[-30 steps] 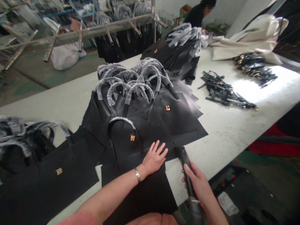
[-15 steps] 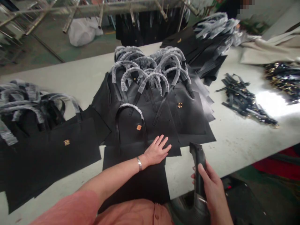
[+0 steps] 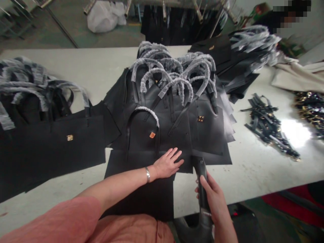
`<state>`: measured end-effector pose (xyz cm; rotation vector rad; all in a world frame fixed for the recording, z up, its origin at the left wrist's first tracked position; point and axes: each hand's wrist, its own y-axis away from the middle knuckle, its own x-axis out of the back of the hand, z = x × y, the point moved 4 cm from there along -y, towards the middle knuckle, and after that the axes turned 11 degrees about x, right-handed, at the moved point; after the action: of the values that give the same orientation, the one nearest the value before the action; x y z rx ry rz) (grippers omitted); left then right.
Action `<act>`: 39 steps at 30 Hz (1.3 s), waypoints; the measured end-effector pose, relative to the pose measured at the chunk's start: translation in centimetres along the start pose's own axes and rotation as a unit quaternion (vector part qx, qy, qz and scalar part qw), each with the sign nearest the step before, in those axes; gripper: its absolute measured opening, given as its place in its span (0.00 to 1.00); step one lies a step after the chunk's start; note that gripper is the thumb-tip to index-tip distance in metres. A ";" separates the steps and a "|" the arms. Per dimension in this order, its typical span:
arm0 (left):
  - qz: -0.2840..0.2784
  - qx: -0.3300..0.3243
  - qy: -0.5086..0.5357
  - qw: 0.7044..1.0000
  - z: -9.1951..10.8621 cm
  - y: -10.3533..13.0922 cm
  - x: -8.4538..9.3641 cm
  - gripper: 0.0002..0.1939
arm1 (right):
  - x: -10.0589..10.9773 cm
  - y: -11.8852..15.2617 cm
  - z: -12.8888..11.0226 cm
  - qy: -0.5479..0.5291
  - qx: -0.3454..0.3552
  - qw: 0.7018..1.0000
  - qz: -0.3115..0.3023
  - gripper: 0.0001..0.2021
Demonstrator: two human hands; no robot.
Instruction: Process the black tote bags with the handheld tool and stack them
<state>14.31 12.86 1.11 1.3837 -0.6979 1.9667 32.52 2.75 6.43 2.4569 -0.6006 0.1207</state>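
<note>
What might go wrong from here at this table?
The tool in the right hand might scuff the black panels, as its tip looks close to their edge. The panels overlap, so one could slide if the left hand lifted. The wrapped handles cross each other, so pulling one may drag others.

The bench [image 3: 243, 179] is lit softly, except at right, where a patch of glare [image 3: 296, 133] is burnt white beside the straps [image 3: 264, 128]. A faint sheen is caught by the black bags [image 3: 177, 141]. The fittings [image 3: 312, 109] at the right edge are smeared, apparently by motion; a person's head [image 3: 290, 17] is masked by coarse pixels.
</note>
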 end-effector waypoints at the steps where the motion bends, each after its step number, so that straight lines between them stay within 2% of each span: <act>1: 0.002 0.000 -0.002 1.000 0.1 -0.1 -0.1 0.23 | 0.0 0.2 0.3 -0.002 -0.003 1.000 -0.001 0.41; 5: 0.016 0.002 -0.014 1.000 0.9 -0.8 -0.6 0.23 | 0.6 0.9 0.2 -0.026 0.013 0.998 0.055 0.45; 8: 0.026 0.008 -0.016 1.000 1.5 -1.5 -1.1 0.22 | 2.1 2.0 -0.4 -0.037 0.032 0.992 0.113 0.47; 10: 0.030 0.012 -0.021 0.999 1.7 -1.9 -1.4 0.21 | 3.3 3.3 -0.3 -0.031 0.020 0.991 0.132 0.48; 14: 0.028 0.024 -0.033 0.999 1.8 -2.4 -1.6 0.21 | 5.0 6.5 1.6 -0.042 -0.029 0.990 0.132 0.54; 19: 0.019 0.049 -0.052 0.997 0.7 -3.2 -1.0 0.23 | 5.8 9.3 4.9 -0.046 -0.058 0.987 0.141 0.58; 24: 0.035 0.083 -0.076 0.993 -1.0 -3.4 -0.2 0.23 | 5.2 10.5 6.8 -0.071 -0.066 0.990 0.100 0.56; 28: 0.038 0.110 -0.086 0.989 -1.1 -3.1 0.3 0.22 | 4.6 11.3 6.8 -0.078 -0.044 0.993 0.080 0.56; 30: 0.017 0.131 -0.092 0.987 -0.4 -3.4 0.5 0.22 | 4.5 11.7 7.0 -0.079 -0.030 0.993 0.080 0.54; 33: -0.050 0.159 -0.093 0.982 1.2 -4.6 0.7 0.23 | 4.5 11.9 7.7 -0.090 -0.006 0.993 0.081 0.52; 36: -0.093 0.162 -0.096 0.978 2.5 -6.0 0.9 0.28 | 4.3 11.8 8.7 -0.107 0.018 0.990 0.087 0.49; 39: -0.116 0.149 -0.106 0.976 2.9 -7.1 0.9 0.34 | 4.1 11.5 9.4 -0.128 0.037 0.987 0.090 0.47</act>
<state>21.15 15.65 3.33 1.7872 -0.3201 1.8056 30.52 -12.52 5.83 2.5047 -0.9452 -0.1040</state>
